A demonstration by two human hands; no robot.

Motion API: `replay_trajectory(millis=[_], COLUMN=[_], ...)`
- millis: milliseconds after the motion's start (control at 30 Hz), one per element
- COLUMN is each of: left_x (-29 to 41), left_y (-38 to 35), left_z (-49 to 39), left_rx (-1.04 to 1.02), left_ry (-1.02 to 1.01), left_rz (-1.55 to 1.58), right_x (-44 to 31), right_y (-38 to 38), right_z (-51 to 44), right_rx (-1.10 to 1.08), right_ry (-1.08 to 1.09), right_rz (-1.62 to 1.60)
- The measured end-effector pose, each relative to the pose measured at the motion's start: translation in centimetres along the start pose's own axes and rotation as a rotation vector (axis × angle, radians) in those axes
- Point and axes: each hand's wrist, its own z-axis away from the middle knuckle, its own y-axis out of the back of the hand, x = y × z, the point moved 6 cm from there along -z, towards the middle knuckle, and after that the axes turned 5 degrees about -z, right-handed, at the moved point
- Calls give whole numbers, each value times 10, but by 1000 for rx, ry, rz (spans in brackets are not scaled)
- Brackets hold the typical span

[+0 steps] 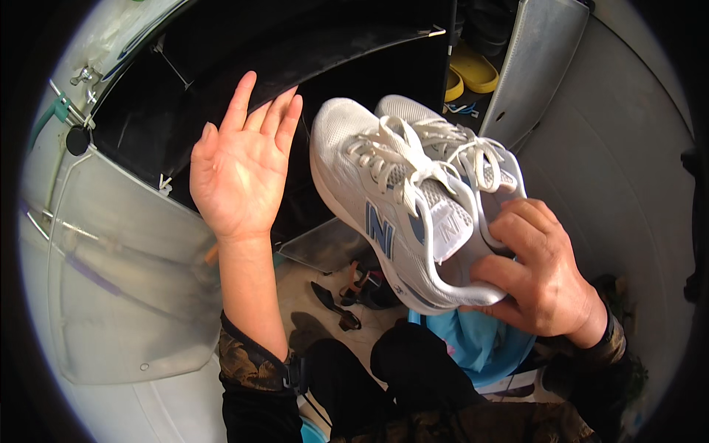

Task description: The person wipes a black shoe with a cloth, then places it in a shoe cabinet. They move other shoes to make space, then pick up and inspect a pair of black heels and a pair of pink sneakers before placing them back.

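Observation:
My right hand point(537, 271) grips a pair of white New Balance sneakers by their heel collars. The nearer sneaker point(354, 160) shows a blue letter on its side and a tied lace bow; the other sneaker point(498, 160) is partly hidden behind it. Their toes point up and left, toward a black shelf panel point(332, 39). Palm up and fingers apart, my left hand point(243, 171) holds nothing. Its fingertips reach the lower edge of that panel, some of them partly behind it. The dark inside of the compartment is hard to make out.
Yellow clogs point(473, 72) sit in a compartment at the upper right, beside an opened translucent door point(537, 66). Another translucent panel point(133, 277) hangs at left. On the floor lie dark sandals point(338, 304). A light-blue basin point(498, 371) holding blue cloth stands by my knees.

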Motion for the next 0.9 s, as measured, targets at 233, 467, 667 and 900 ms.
replay_trajectory(millis=[233,467,667,900], left_x=[12,18,14,8], left_y=[0,3,8,17], left_z=[0,4,6,13], left_rx=[-9,-7,-17,-1], left_ry=[-44,-40,-7,-8], left_rz=[-48,-58,-71,-57], right_x=[54,121,128,150], right_y=[-22,-75,-108,-144], right_z=[-89,-188,-235,-241], right_rx=[117,-168,-186,-235], right_ry=[9,-162,-169,-126], right_rz=[187,441,447,463])
